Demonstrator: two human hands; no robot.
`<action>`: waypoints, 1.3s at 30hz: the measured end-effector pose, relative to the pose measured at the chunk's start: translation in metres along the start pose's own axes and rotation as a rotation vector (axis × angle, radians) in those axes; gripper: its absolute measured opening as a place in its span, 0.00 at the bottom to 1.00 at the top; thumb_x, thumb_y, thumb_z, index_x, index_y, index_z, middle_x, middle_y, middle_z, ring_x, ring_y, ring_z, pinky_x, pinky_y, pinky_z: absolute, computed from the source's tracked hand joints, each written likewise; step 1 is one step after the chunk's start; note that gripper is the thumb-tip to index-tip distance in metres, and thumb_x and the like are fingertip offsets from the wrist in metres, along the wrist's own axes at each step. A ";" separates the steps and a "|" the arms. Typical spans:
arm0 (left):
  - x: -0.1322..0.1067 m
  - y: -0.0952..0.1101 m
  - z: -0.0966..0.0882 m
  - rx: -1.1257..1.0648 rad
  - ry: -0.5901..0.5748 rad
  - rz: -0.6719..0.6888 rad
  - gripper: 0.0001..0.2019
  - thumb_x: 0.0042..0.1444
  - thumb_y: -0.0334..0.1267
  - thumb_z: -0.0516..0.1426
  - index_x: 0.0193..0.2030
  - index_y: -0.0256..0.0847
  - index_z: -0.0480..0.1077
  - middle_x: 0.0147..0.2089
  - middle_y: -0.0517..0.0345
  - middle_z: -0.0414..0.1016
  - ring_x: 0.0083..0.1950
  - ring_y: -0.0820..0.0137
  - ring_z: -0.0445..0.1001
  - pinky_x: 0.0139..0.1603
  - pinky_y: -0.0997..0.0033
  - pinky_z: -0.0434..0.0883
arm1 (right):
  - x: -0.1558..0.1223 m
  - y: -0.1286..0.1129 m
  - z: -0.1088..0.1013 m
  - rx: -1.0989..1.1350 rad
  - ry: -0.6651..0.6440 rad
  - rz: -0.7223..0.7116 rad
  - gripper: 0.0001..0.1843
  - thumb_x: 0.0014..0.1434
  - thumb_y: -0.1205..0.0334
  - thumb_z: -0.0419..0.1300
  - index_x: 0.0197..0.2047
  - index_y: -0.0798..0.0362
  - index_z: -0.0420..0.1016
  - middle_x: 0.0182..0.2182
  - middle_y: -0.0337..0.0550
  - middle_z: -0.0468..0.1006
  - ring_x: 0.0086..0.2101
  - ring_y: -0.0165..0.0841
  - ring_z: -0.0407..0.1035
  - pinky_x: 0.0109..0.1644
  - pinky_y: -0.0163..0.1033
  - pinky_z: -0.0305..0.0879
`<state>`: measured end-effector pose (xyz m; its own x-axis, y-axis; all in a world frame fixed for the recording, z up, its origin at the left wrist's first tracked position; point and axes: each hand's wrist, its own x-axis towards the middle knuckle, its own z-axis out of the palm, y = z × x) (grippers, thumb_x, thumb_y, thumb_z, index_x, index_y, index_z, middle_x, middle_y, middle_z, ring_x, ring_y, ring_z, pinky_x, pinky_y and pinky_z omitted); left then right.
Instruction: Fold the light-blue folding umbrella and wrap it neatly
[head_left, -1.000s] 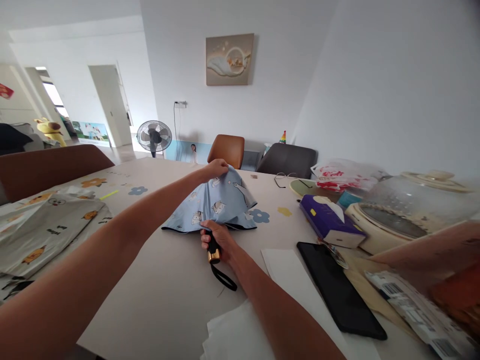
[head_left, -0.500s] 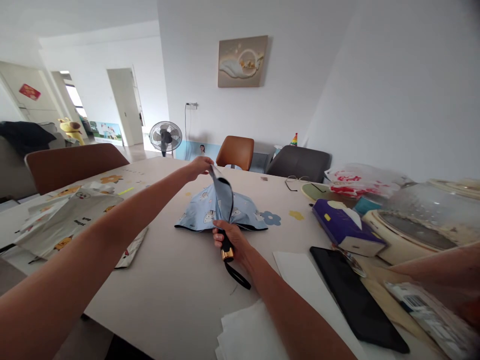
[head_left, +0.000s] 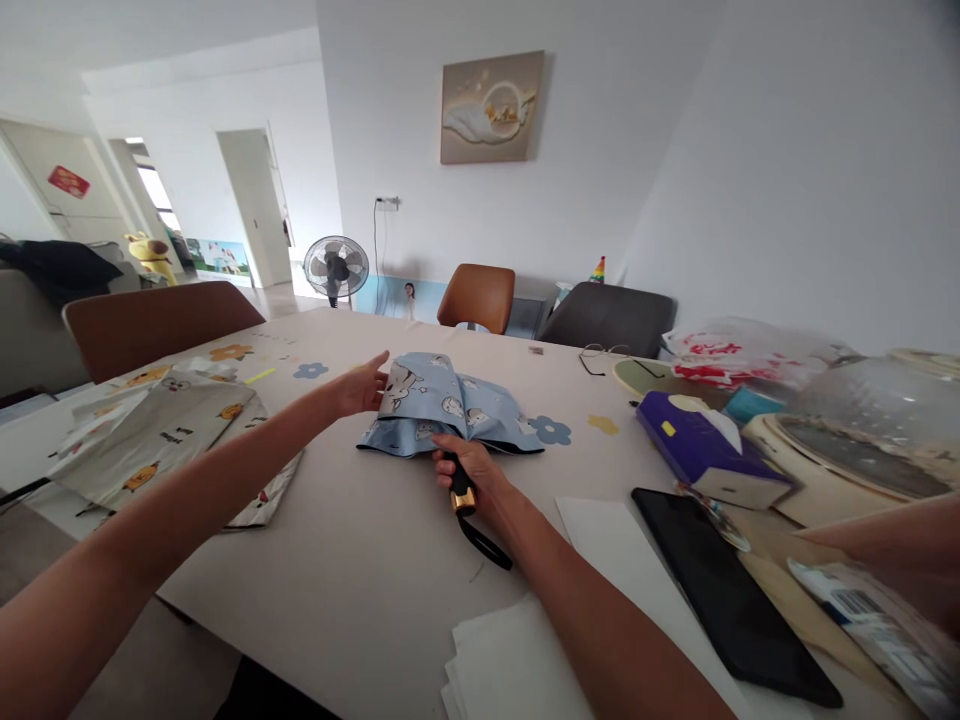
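A light blue umbrella (head_left: 491,405) with white cartoon animals and a black edge lies partly folded on the table, its panels spread loosely. My right hand (head_left: 469,470) is wrapped around its black handle, below which a gold band and a black wrist strap (head_left: 484,545) stick out toward me. Beside the umbrella's left edge is my left hand (head_left: 365,385), fingers apart and close against the fabric; whether they touch it is hard to see. To the left lies a second umbrella-like cream cloth (head_left: 180,430) with cartoon prints, loosely bunched.
On the right are a black phone-like slab (head_left: 731,590), white paper sheets (head_left: 517,660), a purple tissue box (head_left: 709,450), glasses (head_left: 600,355), a plastic bag (head_left: 750,350) and a round appliance (head_left: 862,440). Another person's arm (head_left: 892,545) rests at the right edge. Chairs stand behind the table.
My left hand has let go of the raised blue panel and moved down to the left. That panel now lies folded over leftward. The right hand keeps its hold on the handle.
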<state>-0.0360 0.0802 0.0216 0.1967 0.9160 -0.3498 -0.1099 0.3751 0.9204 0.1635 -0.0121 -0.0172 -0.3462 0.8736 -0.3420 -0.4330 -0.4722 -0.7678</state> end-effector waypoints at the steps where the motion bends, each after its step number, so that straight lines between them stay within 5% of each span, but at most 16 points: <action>1: -0.006 -0.006 0.002 -0.026 -0.033 -0.027 0.19 0.50 0.52 0.55 0.32 0.34 0.66 0.28 0.53 0.70 0.25 0.70 0.71 0.26 0.69 0.73 | 0.000 0.000 0.000 0.002 -0.004 -0.003 0.07 0.49 0.69 0.59 0.26 0.57 0.62 0.19 0.33 0.63 0.14 0.19 0.53 0.13 0.26 0.52; 5: -0.023 -0.020 0.015 -0.113 -0.103 0.006 0.11 0.45 0.35 0.62 0.36 0.36 0.68 0.31 0.56 0.72 0.29 0.71 0.72 0.32 0.67 0.75 | -0.001 -0.001 0.000 0.000 0.002 -0.013 0.07 0.48 0.69 0.60 0.26 0.58 0.63 0.19 0.34 0.63 0.14 0.19 0.53 0.13 0.27 0.53; 8: -0.032 -0.010 0.027 -0.203 -0.059 0.141 0.10 0.45 0.30 0.61 0.36 0.35 0.69 0.34 0.55 0.74 0.32 0.71 0.73 0.35 0.68 0.75 | -0.001 -0.001 0.001 -0.027 0.018 -0.013 0.07 0.49 0.69 0.59 0.26 0.57 0.63 0.19 0.34 0.63 0.14 0.19 0.52 0.12 0.27 0.52; 14: -0.036 0.021 0.035 -0.265 0.094 0.144 0.06 0.44 0.27 0.61 0.31 0.34 0.69 0.28 0.57 0.73 0.26 0.75 0.71 0.22 0.80 0.71 | -0.003 -0.002 -0.001 0.006 -0.020 0.000 0.11 0.50 0.62 0.62 0.27 0.56 0.63 0.19 0.34 0.64 0.14 0.18 0.52 0.12 0.25 0.53; 19: -0.032 0.014 0.032 -0.244 0.189 0.081 0.07 0.43 0.21 0.58 0.26 0.34 0.66 0.22 0.61 0.69 0.19 0.81 0.65 0.18 0.84 0.67 | -0.002 -0.001 -0.005 0.067 -0.050 -0.006 0.15 0.50 0.55 0.62 0.28 0.55 0.61 0.18 0.33 0.61 0.14 0.19 0.51 0.12 0.25 0.53; 31: -0.024 -0.024 -0.001 -0.143 0.131 0.030 0.08 0.42 0.25 0.62 0.28 0.35 0.65 0.24 0.62 0.69 0.18 0.81 0.65 0.14 0.82 0.65 | 0.002 -0.002 -0.004 0.155 -0.097 0.016 0.14 0.54 0.54 0.57 0.29 0.53 0.58 0.19 0.32 0.59 0.14 0.19 0.51 0.13 0.25 0.51; 39: -0.031 -0.021 -0.003 -0.196 0.012 0.058 0.07 0.45 0.31 0.62 0.32 0.35 0.69 0.28 0.59 0.71 0.19 0.82 0.65 0.10 0.86 0.56 | 0.004 -0.001 -0.002 0.098 -0.053 0.031 0.14 0.54 0.52 0.56 0.29 0.53 0.58 0.18 0.32 0.59 0.13 0.19 0.51 0.13 0.26 0.51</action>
<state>-0.0427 0.0445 0.0129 0.1726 0.9380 -0.3005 -0.3089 0.3413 0.8878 0.1643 -0.0078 -0.0193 -0.4030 0.8524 -0.3333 -0.5001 -0.5101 -0.6998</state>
